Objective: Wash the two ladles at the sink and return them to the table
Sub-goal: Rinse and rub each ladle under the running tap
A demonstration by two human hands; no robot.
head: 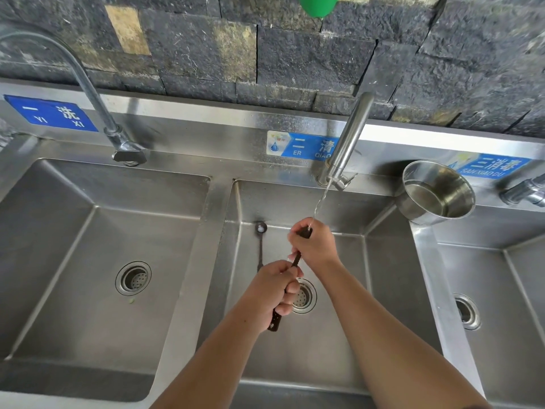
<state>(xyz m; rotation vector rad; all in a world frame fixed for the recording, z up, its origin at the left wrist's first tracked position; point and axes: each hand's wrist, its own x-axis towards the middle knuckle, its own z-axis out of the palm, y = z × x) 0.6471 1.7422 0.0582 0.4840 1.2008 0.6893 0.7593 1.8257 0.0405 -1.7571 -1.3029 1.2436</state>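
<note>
- I see the sink [182, 163] filling most of the view: three steel basins side by side, under a dark stone wall [295, 60] at 12 o'clock.
- The middle basin [324, 364] sits at centre, and both of my arms reach into it from 6 o'clock.
- The tap [348, 140] stands at the basin's 1 o'clock and is running. Its thin stream [320, 199] falls onto my right hand.
- A pot [436, 191] with some water in it rests at 2 o'clock, on the ridge between the middle and right basins.
- My right hand [314, 245] is clenched around the upper end of the dark ladle, hiding that end.
- My left hand [277, 290] grasps the handle lower down, at 7 o'clock from the right hand.
- The dark ladle [295, 259] is held over the middle basin, slanting from 7 to 1 o'clock, with its tail poking out below my left fist.
- The steel ladle [260, 246] lies in the same basin at 10 o'clock from my hands, bowl toward 12, unheld.
- The drain [308, 296] shows partly behind my left fingers.
</note>
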